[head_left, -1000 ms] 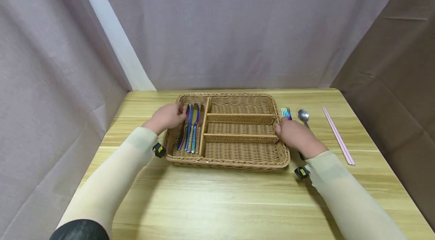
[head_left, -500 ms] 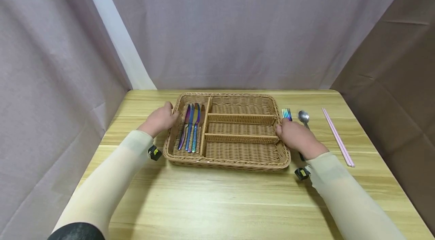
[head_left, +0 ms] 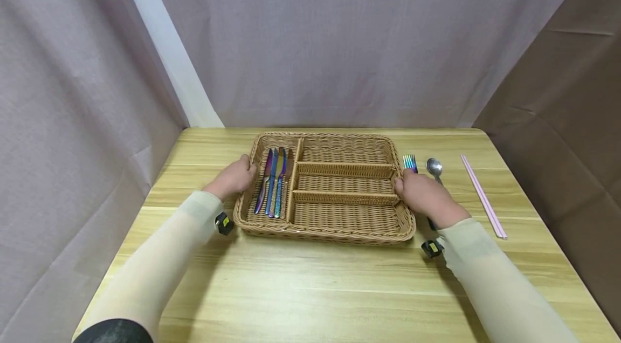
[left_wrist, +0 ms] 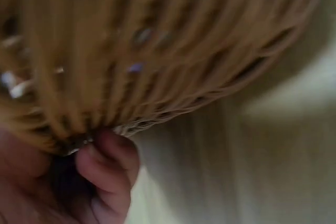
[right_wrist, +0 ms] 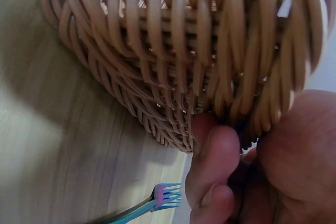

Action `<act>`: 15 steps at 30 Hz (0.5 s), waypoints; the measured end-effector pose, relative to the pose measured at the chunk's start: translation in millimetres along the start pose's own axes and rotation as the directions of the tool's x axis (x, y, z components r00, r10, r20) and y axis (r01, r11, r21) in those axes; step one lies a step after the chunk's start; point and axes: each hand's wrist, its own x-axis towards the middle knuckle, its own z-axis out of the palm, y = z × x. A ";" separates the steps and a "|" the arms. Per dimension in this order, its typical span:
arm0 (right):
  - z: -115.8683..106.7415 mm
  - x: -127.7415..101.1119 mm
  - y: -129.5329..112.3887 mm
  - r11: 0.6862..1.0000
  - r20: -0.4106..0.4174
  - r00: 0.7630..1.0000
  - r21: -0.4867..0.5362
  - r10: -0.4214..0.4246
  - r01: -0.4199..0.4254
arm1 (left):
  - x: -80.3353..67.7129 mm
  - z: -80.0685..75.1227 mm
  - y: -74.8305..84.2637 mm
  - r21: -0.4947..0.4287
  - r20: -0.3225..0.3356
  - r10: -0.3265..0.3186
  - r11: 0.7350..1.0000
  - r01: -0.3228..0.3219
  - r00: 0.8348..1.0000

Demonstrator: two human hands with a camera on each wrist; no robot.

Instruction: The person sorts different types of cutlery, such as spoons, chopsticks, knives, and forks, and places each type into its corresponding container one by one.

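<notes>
Left hand [head_left: 233, 179] and right hand [head_left: 421, 196] are each holding a curled grip on opposite end walls of the tan woven wicker cutlery tray [head_left: 339, 230], sitting between them on the pale wooden bench [head_left: 310, 289]. Iridescent fork [head_left: 409, 162] is lying just beyond the right grip.

Count, this moment. One wicker tray [head_left: 335, 232] on the desk [head_left: 310, 289], divided into four compartments: one long one at its left end, three stacked across the rest. Four knives [head_left: 274, 182] in the left compartment. On the desk off the tray's right edge: one fork [head_left: 409, 162], one spoon [head_left: 434, 166], one pair of pink chopsticks [head_left: 482, 196] nearest the desk's right edge. My hands: two.
</notes>
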 end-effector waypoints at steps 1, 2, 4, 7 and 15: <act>0.6 0.3 0.2 1.000 0.003 1.000 0.002 0.001 -0.001 | 0.1 2.2 -1.0 -0.023 -0.011 -0.003 1.000 0.003 1.000; 0.9 0.5 0.5 1.000 0.003 1.000 0.001 0.001 -0.001 | 0.3 4.5 -2.1 -0.042 -0.022 -0.004 0.999 0.003 1.000; 1.3 0.3 0.9 1.000 0.003 1.000 0.004 0.003 -0.003 | -1.2 8.2 -1.9 -0.077 -0.048 -0.008 0.997 0.004 0.999; 1.4 0.2 0.2 1.000 -0.004 1.000 0.002 0.004 -0.003 | -6.8 8.1 6.9 -0.111 -0.056 -0.044 0.993 0.037 0.997; 1.7 1.3 -1.1 1.000 -0.002 1.000 0.003 0.006 -0.006 | -5.2 11.3 4.2 -0.137 -0.080 -0.057 0.989 0.046 0.995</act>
